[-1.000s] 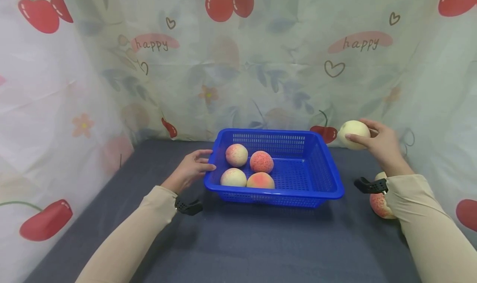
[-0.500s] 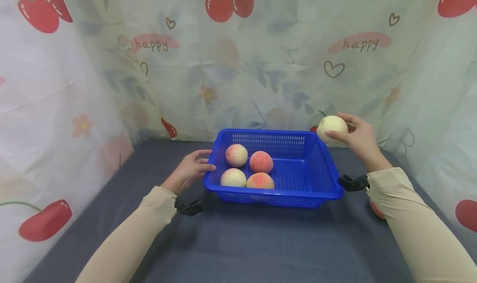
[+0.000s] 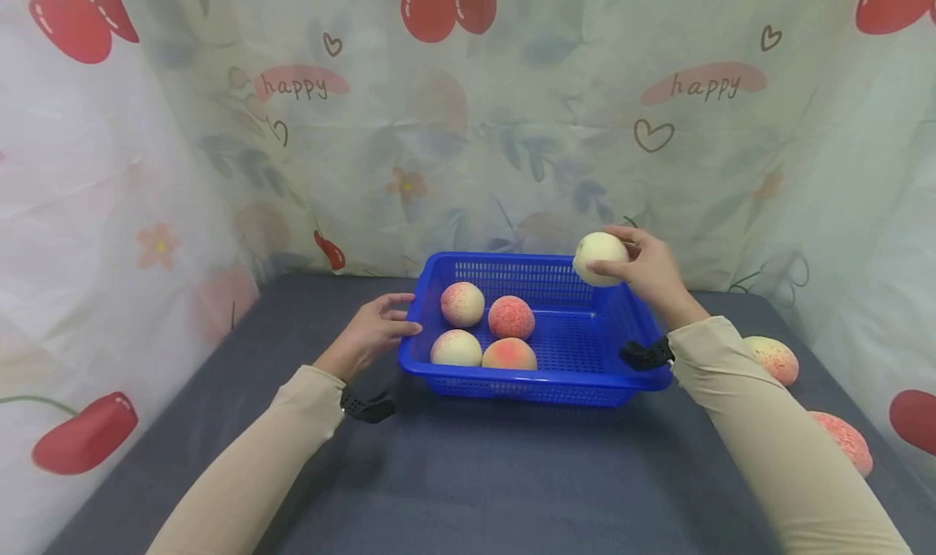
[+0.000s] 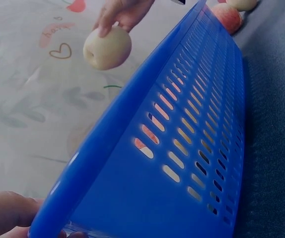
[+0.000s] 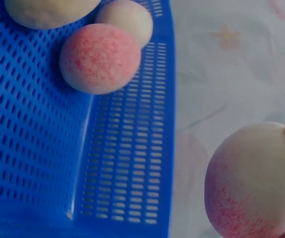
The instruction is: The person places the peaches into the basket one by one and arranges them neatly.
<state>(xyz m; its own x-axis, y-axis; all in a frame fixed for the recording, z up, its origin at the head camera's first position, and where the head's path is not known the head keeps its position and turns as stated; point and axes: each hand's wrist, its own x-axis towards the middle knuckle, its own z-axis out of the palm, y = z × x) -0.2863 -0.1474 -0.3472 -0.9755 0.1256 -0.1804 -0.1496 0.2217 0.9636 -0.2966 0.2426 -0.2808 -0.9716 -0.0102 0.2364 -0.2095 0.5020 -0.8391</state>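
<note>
The blue basket (image 3: 537, 380) stands on the dark table with several peaches inside, in its left half, among them a red one (image 3: 511, 318). My left hand (image 3: 369, 336) holds the basket's left rim between thumb and fingers; in the left wrist view the fingers (image 4: 8, 213) lie at the rim. Above the basket's back right part, my right hand (image 3: 651, 275) grips a pale peach (image 3: 601, 258) between thumb and fingers. The right wrist view shows that peach (image 5: 254, 181) with a pink blush, beside the basket's edge (image 5: 167, 124).
Two more peaches lie on the table to the right of the basket, one yellowish and speckled (image 3: 775, 362), the other pink (image 3: 844, 441) and partly behind the right sleeve. A patterned curtain (image 3: 512, 132) hangs behind the table and along both sides.
My right hand has carried the pale peach leftward, from beyond the basket's right side to over its back right part. The left hand and basket have stayed put.
</note>
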